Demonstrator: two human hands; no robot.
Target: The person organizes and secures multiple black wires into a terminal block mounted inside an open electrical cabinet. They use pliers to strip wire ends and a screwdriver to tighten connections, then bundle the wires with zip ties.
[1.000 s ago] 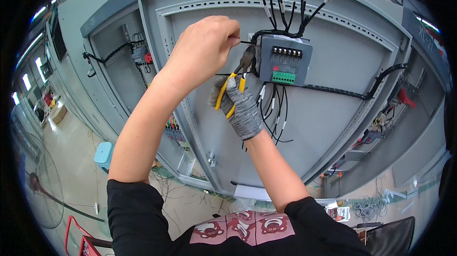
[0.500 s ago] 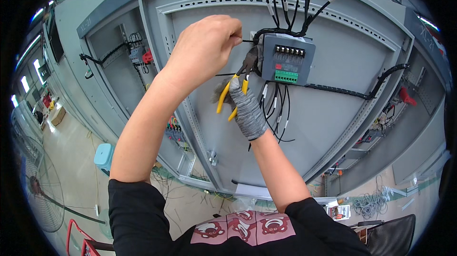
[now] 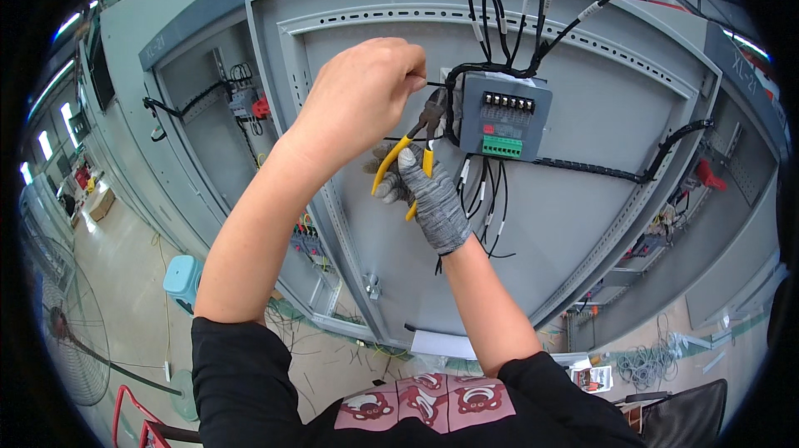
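Observation:
My bare left hand [image 3: 366,86] is closed in a pinch on the end of a thin black strip that looks like a cable tie [image 3: 436,84]. The strip runs right to the black wire bundle [image 3: 452,107] beside a grey electrical module [image 3: 503,123]. Below it, my right hand [image 3: 439,205], in a grey knit glove, grips cutting pliers [image 3: 429,121] with yellow handles. Their dark jaws point up, close beside the bundle and just under the strip. Whether the jaws touch either one, I cannot tell. Another thin black strip passes behind the pliers.
The module sits on a grey cabinet door panel [image 3: 574,223]. Labelled black wires [image 3: 491,206] hang under it, and more rise above. A sleeved cable [image 3: 591,166] runs right. Open cabinets flank the panel; a blue bin [image 3: 181,277] and a fan [image 3: 71,323] stand left.
The pliers' jaws have dropped slightly below the strip, and their handles look a little wider apart. My left hand keeps its pinch and sits slightly lower in view.

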